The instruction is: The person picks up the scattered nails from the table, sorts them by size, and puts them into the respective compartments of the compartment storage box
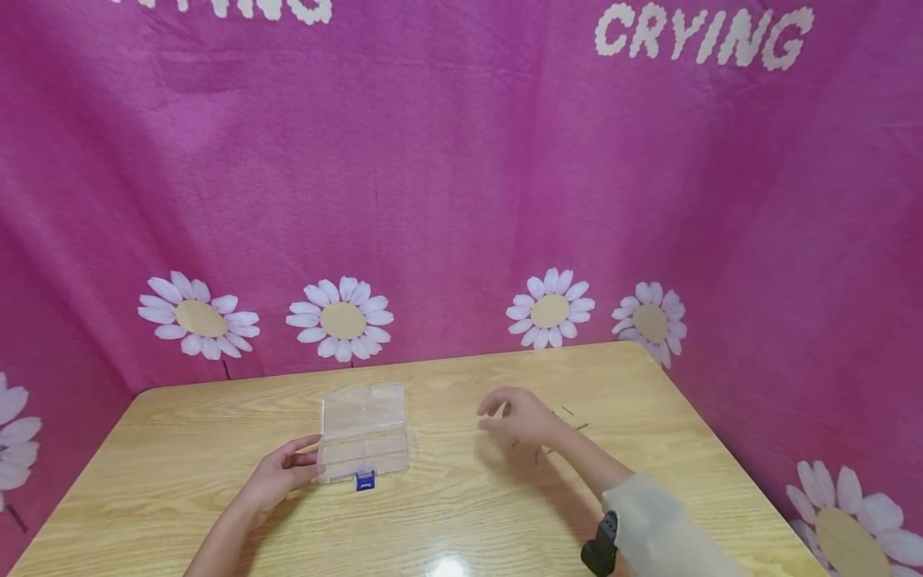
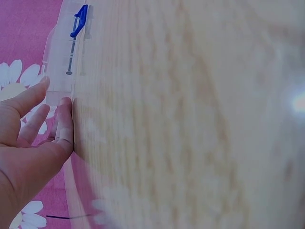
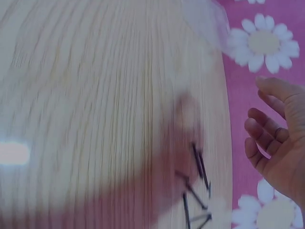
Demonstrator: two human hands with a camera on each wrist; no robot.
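A clear plastic compartment box [image 1: 364, 453] with its lid [image 1: 364, 405] raised stands on the table, a blue latch [image 1: 365, 480] at its front. My left hand [image 1: 283, 473] touches the box's left side with extended fingertips. Inside the box, the left wrist view shows a dark nail [image 2: 71, 59] near the latch. To the right, my right hand [image 1: 521, 417] hovers over the table with loosely bent fingers, the thumb apart from the fingertips and nothing visible between them. Several dark nails [image 3: 195, 196] lie scattered below it, partly hidden by the hand and forearm in the head view.
The wooden table [image 1: 433, 521] ends at a pink cloth [image 1: 447, 200] with white daisies, which hangs behind and on both sides. A black wrist strap [image 1: 602, 545] sits at the right sleeve [image 1: 656, 517]. Bright glare shows at the table's front.
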